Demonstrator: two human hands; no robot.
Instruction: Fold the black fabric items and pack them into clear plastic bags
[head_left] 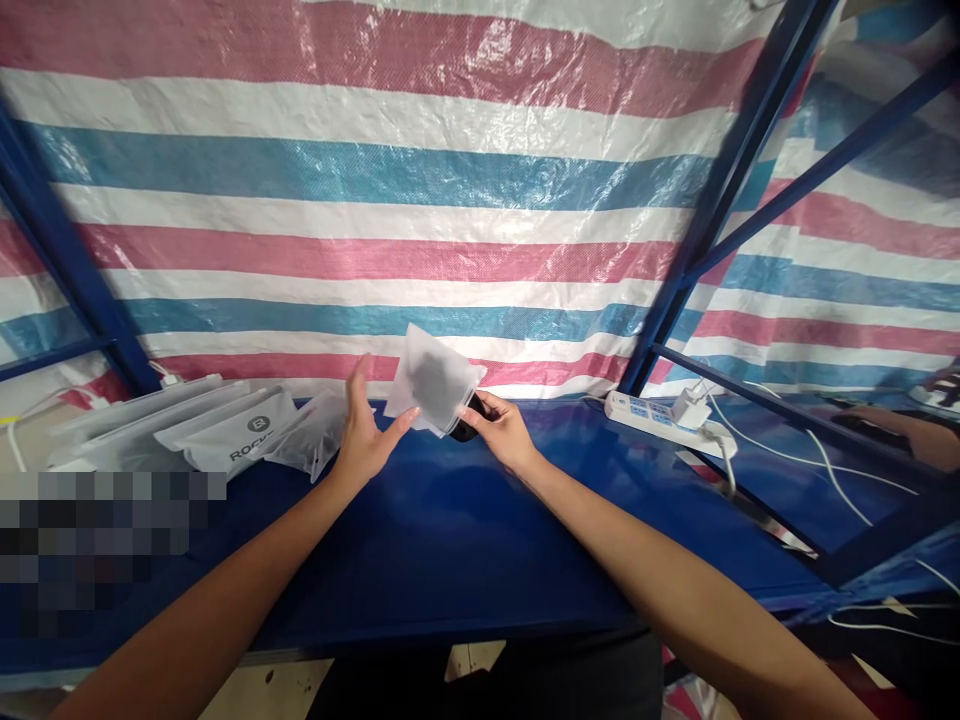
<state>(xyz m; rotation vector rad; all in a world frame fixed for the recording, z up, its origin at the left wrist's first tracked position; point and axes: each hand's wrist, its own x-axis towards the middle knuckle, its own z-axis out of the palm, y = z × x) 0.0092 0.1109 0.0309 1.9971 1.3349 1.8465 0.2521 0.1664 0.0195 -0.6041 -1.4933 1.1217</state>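
My right hand (pixel 501 428) pinches the lower corner of a frosted plastic pouch (pixel 433 380) with a dark item inside, holding it up above the blue table (pixel 450 530). My left hand (pixel 366 432) is open, fingers spread, with its fingertips touching the pouch's lower left edge. Just left of that hand lies another frosted pouch (pixel 307 440) on the table.
A row of white pouches (pixel 187 425), one with dark lettering, lies at the left. A white power strip (pixel 652 412) with a plugged-in charger and cables sits at the right. A striped tarp (pixel 420 200) and blue frame bars close off the back.
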